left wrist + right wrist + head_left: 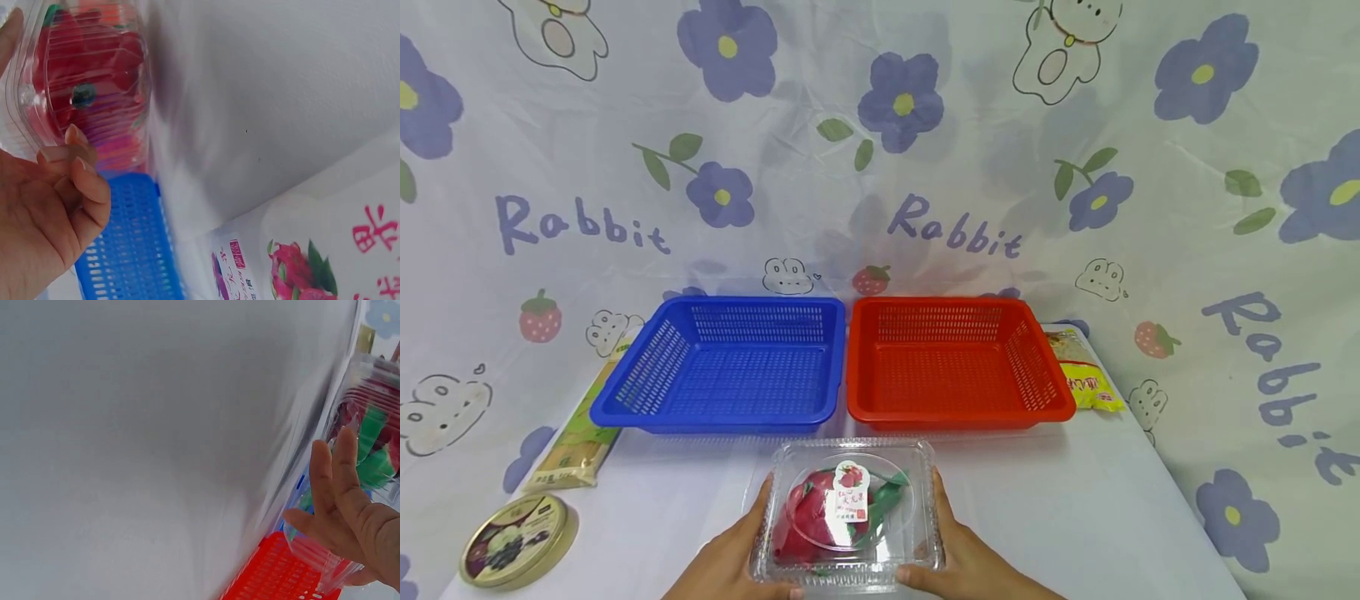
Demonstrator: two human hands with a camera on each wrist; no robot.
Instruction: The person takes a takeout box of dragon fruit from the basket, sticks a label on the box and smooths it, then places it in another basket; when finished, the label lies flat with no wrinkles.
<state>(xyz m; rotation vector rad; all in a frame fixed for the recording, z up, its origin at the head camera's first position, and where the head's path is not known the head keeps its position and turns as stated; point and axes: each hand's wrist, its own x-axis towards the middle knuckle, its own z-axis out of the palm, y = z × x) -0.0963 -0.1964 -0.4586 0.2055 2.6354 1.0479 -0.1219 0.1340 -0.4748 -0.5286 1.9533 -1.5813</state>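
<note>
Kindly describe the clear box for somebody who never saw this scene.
Find the blue basket and red basket on the table. In front, between left hand and right hand, is the clear box. Unlike the baskets, it is transparent and carries a fruit sticker.

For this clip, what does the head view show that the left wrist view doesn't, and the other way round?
Only the head view shows the round tin, the green and yellow packet, the bag beside the red basket, and the flowered backdrop.

Only the left wrist view shows the white surface printed with dragon fruit.

Both show the clear container with red and green contents, the person's left grip at it, and the blue basket.
</note>
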